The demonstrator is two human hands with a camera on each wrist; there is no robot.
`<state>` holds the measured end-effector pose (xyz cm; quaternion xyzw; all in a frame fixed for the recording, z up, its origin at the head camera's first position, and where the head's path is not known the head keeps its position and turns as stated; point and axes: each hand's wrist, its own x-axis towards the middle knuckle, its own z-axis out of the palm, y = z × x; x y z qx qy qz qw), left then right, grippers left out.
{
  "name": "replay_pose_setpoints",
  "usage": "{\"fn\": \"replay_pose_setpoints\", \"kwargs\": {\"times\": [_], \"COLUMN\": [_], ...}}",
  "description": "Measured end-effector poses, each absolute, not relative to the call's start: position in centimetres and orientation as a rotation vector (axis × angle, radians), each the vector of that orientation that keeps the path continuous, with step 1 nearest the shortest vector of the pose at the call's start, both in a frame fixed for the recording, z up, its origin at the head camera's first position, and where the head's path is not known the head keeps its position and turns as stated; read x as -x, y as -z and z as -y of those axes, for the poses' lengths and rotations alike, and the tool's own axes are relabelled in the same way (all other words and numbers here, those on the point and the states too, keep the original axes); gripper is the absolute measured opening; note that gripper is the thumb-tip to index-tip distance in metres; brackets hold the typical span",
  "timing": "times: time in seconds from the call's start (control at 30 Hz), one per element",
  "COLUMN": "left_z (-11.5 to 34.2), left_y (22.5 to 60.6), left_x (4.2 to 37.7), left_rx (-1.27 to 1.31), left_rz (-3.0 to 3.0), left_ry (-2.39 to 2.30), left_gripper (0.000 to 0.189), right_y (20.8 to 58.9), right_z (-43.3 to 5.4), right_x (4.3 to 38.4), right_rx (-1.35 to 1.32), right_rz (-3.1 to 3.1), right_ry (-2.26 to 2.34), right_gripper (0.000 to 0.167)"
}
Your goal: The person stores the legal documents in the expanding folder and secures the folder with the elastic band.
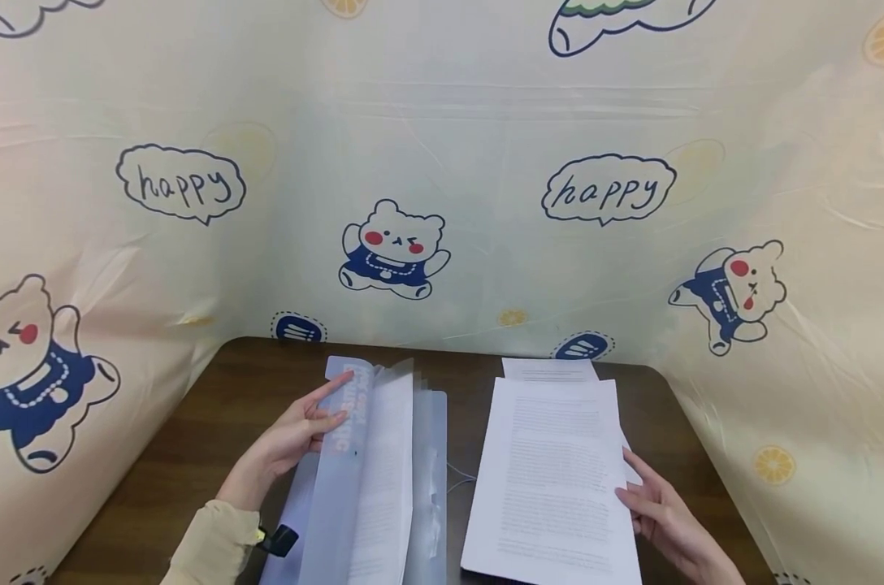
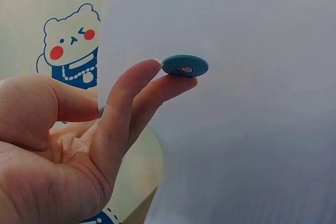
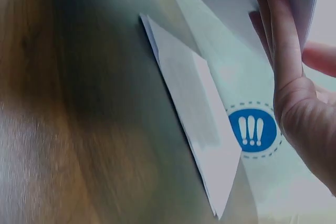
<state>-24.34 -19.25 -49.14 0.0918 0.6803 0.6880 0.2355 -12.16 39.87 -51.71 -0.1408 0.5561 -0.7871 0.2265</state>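
Observation:
A blue translucent document folder (image 1: 332,504) stands partly open at the middle left, with printed pages and clear pockets inside. My left hand (image 1: 288,439) pinches its cover near the upper edge. In the left wrist view, two fingers of my left hand (image 2: 110,129) lie beside a teal round button (image 2: 185,65) on the cover, and the thumb passes behind the edge. My right hand (image 1: 669,516) holds a stack of printed sheets (image 1: 552,479) by its right edge, thumb in front. The right wrist view has my right hand (image 3: 299,87) gripping the stack, raised off the table.
Another pile of printed paper (image 3: 189,93) lies on the dark wooden table (image 1: 201,431), partly hidden behind the held sheets in the head view. Thin strings (image 1: 460,479) stretch from the folder's right side. A patterned cloth (image 1: 486,260) hangs around the table's back and sides.

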Motion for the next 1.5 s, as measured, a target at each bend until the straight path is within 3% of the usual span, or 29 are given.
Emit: {"fn": "replay_pose_setpoints", "kwargs": {"times": [0.4,0.67,1.5], "left_z": [19.1,19.1,19.1], "left_y": [48.9,48.9,48.9], "left_x": [24.2,24.3,24.2], "left_rx": [-0.227,-0.219,-0.241], "left_rz": [-1.896,-1.872,-1.89], "left_ry": [-1.88,-1.888,-1.896], "left_gripper": [0.073,0.074,0.07], "right_y": [50.6,49.8,50.1], "right_z": [-37.6,-35.7,-29.4], "right_x": [13.0,13.6,16.0], "right_rx": [0.378,0.423,0.412], "right_rz": [-1.538,-1.514,-1.58], "right_ry": [2.161,2.102,1.965], "right_gripper": [0.064,0.085,0.088]}}
